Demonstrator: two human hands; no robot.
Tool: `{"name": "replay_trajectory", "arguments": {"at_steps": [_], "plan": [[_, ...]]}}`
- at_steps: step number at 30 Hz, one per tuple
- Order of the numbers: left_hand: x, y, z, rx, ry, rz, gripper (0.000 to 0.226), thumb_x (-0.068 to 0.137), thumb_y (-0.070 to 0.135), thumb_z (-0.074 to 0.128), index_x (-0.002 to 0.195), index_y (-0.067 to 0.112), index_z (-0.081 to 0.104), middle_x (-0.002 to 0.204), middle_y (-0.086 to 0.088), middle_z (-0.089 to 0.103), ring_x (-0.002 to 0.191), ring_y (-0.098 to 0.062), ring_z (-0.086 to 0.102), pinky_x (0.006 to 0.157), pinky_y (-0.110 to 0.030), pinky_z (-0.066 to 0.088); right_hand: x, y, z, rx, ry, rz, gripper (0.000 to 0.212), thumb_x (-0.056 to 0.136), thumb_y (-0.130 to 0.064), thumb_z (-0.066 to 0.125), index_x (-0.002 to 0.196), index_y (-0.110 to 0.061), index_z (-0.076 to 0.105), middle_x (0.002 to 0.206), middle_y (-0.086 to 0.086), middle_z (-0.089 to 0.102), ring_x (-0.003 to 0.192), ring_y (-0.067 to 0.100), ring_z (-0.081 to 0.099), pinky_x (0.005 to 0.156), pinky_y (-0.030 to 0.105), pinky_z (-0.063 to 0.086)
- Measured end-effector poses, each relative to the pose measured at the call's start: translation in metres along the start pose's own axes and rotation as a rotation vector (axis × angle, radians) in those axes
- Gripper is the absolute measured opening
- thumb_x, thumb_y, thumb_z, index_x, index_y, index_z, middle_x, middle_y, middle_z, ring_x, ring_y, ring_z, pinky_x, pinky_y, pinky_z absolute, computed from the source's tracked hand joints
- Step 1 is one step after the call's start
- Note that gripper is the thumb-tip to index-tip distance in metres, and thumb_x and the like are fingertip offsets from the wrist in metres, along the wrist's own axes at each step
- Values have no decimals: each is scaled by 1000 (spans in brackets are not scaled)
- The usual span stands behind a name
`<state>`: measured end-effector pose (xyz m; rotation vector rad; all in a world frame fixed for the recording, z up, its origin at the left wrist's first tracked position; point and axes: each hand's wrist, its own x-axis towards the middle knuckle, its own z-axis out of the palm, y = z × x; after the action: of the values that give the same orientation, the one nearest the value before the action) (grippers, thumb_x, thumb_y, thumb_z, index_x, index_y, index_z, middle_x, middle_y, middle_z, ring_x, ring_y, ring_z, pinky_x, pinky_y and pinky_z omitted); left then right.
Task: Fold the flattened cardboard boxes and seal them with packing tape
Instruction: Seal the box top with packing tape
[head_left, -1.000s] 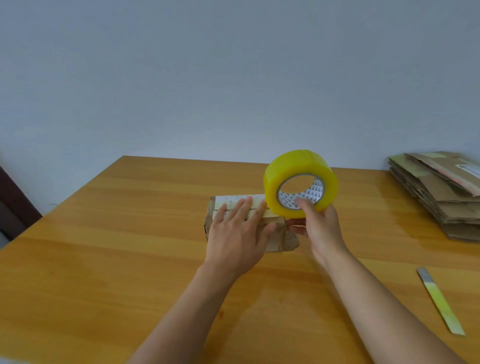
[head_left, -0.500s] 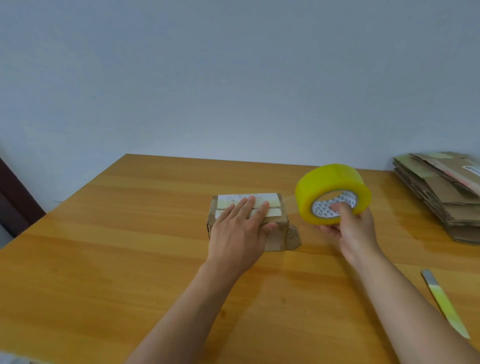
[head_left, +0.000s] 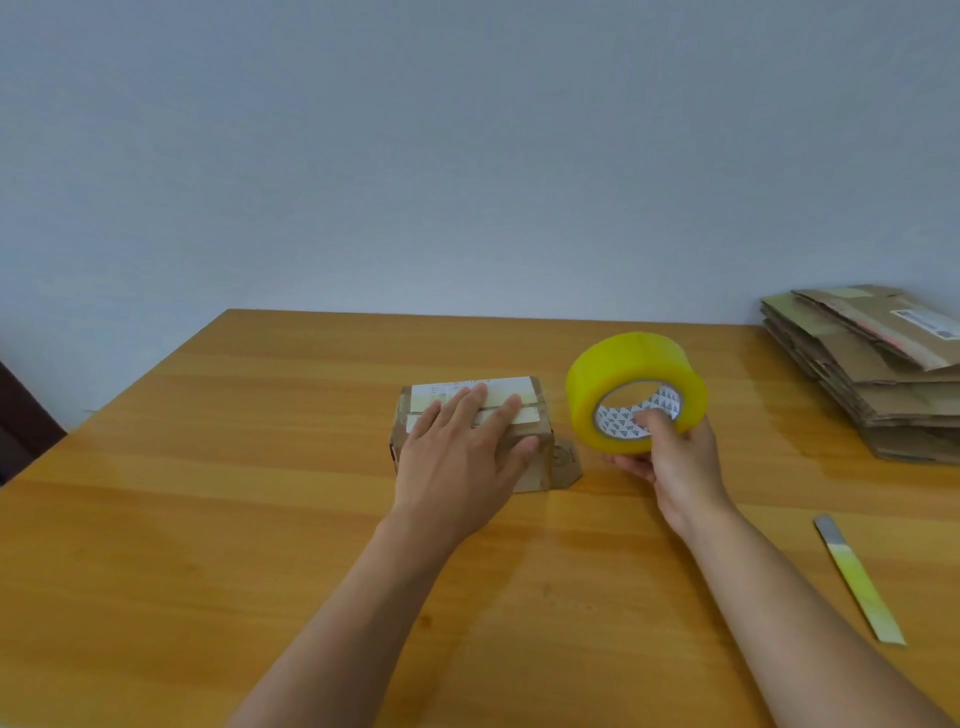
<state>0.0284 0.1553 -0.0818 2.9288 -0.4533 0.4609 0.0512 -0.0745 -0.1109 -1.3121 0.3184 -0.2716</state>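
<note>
A small folded cardboard box (head_left: 530, 470) with a white label on its top stands in the middle of the wooden table (head_left: 208, 493). My left hand (head_left: 462, 457) lies flat on the box top, fingers straight, thumb down the near right side. A side flap (head_left: 566, 465) sticks out at the box's right end. My right hand (head_left: 670, 462) grips a yellow roll of packing tape (head_left: 618, 379), thumb inside the core, held just right of the box and above the table.
A stack of flattened cardboard boxes (head_left: 883, 374) sits at the table's back right corner. A thin metal blade with a yellowish strip (head_left: 857, 579) lies near my right forearm. A dark piece of furniture (head_left: 21, 426) shows at the left edge.
My right hand has carried the tape roll from above the box's right end to the right and down, clear of the box. My left hand stays pressed on the box top.
</note>
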Motion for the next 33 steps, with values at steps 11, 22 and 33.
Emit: {"name": "replay_trajectory", "arguments": {"at_steps": [11,22,33], "plan": [[12,17,9,29,45,110,59,102,59,29,145,22,46,148,-8,50,139,-24,44,111,-40,38,6,13,1,-7,-11,37,31,94,-13,59,125,-18,57,113,15,67,79,37,73,54,30,56],[19,28,21,-6,152,157,56,101,36,26,143,8,50,147,-9,52,135,-22,50,113,-36,35,4,21,-3,-253,-4,-100,24,93,-23,63,116,-17,57,97,12,69,62,30,72,56,38,58],[21,21,38,38,308,179,44,104,34,35,142,21,55,145,5,54,134,-23,51,107,-41,43,5,17,-9,-278,-34,-108,23,94,-21,63,115,-13,59,85,15,70,60,29,70,50,31,52]]}}
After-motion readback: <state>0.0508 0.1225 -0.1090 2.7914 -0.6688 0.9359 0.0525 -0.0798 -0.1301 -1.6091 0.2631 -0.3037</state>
